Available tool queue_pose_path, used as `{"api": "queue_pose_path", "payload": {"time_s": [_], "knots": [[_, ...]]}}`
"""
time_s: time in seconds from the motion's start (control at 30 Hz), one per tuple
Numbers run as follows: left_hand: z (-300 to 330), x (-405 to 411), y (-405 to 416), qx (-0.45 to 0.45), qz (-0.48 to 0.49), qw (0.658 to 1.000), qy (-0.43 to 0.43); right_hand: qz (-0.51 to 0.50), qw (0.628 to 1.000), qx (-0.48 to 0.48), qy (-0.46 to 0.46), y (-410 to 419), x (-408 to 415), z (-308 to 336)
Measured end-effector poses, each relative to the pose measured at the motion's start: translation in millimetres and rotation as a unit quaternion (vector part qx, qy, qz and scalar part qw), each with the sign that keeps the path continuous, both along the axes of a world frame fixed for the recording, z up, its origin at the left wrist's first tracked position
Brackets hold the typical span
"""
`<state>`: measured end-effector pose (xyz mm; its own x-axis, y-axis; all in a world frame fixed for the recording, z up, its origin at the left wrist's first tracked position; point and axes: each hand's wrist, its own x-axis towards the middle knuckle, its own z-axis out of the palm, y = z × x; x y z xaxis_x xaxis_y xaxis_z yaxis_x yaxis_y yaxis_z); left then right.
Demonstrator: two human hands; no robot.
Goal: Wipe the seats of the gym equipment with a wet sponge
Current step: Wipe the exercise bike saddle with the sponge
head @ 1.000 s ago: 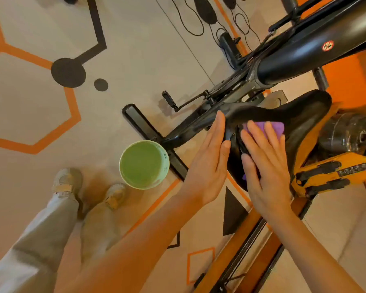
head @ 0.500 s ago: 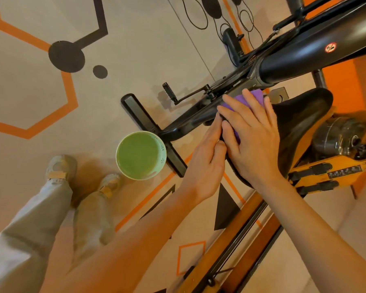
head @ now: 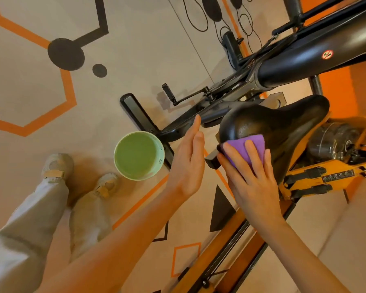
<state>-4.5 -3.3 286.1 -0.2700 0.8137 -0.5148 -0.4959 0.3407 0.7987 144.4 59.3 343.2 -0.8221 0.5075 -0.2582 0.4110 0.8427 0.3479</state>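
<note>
Both hands shifted: one sponge point(head: 248, 148), one saddle point(head: 283, 125), one bucket point(head: 138, 155).

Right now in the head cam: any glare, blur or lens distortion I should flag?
Head view: strong wide-angle warp, floor lines bend toward the edges; warm orange cast overall; specular glare on the black frame tube and a soft sheen on the saddle; right hand on the purple sponge and left hand reasonably sharp; green bucket casts a soft shadow.

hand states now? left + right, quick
Left hand: open, fingers straight, holding nothing, beside the saddle.
Right hand: open, flat fingers pressing the purple sponge on the saddle.
</note>
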Motion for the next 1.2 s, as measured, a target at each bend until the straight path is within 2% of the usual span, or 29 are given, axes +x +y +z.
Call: {"api": "queue_pose_path", "payload": {"time_s": [0.07,0.13,0.27,0.43,0.53,0.67,0.8,1.0,1.2], "knots": [[1.9,2.8,-0.8,-0.004,0.001,1.0,0.006,0.016,1.0,-0.007,-0.01,0.7,-2.5,4.8],[2.9,5.1,1.2,-0.002,0.009,1.0,0.02,-0.003,1.0,-0.022,0.0,19.3,-47.4,1.2],[-0.8,-3.3,-1.5,-0.013,0.021,0.996,0.089,-0.179,0.982,-0.033,-0.058,65.2,-127.9,-5.1],[-2.6,-9.7,-13.2,-0.033,-0.011,0.991,0.129,-0.131,0.986,-0.096,0.044,24.1,-75.5,21.9],[4.7,-16.7,-13.7,-0.044,-0.081,0.979,0.18,-0.133,0.984,-0.111,0.035,31.7,-71.9,17.8],[23.9,-35.7,-13.4,-0.088,-0.182,0.947,0.248,-0.231,0.969,-0.089,-0.011,51.1,-104.6,10.2],[44.8,-61.9,-29.8,-0.128,-0.234,0.92,0.287,-0.191,0.976,-0.089,0.057,37.4,-91.6,15.4],[58.7,-111.8,-64.8,-0.162,-0.322,0.859,0.365,-0.195,0.964,-0.148,0.098,-4.5,-84.7,31.6],[91.9,-165.2,-87.1,-0.211,-0.404,0.788,0.413,-0.297,0.925,-0.224,0.085,-43.5,-87.1,49.2]]}}
